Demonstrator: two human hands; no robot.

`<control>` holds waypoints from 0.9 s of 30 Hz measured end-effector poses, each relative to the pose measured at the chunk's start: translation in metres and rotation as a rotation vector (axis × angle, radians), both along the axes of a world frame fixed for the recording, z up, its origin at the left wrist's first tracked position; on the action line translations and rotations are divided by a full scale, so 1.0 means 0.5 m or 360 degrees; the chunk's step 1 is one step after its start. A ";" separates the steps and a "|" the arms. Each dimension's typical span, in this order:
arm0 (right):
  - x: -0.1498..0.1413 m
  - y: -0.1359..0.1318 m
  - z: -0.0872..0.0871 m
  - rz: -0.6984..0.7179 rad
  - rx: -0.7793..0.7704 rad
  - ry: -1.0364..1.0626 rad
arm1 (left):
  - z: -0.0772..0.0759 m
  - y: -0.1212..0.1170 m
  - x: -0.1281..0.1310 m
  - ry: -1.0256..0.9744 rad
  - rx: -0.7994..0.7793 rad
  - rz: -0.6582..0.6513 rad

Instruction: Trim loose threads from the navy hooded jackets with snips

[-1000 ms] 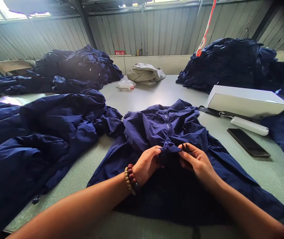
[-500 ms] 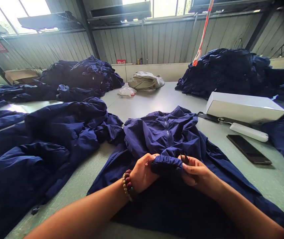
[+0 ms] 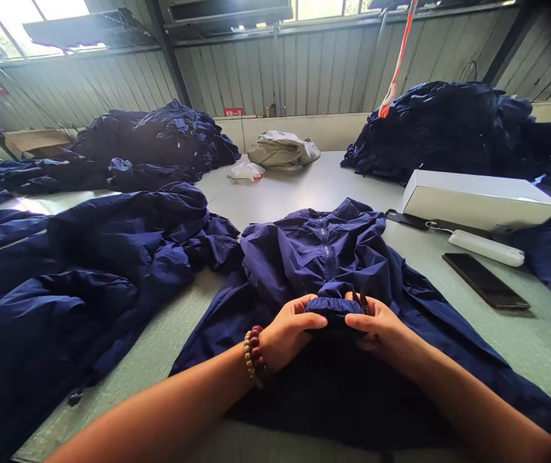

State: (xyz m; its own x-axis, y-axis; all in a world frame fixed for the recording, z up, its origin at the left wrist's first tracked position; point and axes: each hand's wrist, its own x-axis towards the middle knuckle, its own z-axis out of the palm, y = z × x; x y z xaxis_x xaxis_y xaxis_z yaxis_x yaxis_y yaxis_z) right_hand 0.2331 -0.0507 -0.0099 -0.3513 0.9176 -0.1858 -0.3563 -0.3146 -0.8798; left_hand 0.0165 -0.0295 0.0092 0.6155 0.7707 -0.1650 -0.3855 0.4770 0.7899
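Left hand (image 3: 292,332) and right hand (image 3: 381,329), fingers curled, both grip the gathered elastic cuff (image 3: 334,307) of a navy jacket (image 3: 314,257) lying on the table (image 3: 304,186)

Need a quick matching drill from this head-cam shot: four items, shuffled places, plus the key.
Items:
1. Beaded bracelet
2. Black phone
3. White box
4. Gathered navy fabric

Places:
A. Between the left hand and the right hand
B. On the wrist of the left hand
C. On the table, in front of the white bar-shaped device
D. On the table, behind that device

Pairs: 1-B, 2-C, 3-D, 4-A
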 end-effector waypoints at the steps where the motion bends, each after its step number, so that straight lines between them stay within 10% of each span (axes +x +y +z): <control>1: -0.001 -0.001 0.002 -0.0012 -0.0006 -0.0034 | -0.003 0.000 0.000 0.0024 -0.0002 0.0007; 27: 0.003 -0.005 0.014 -0.0138 -0.0043 0.0104 | 0.005 0.005 0.000 -0.0109 -0.0082 -0.0007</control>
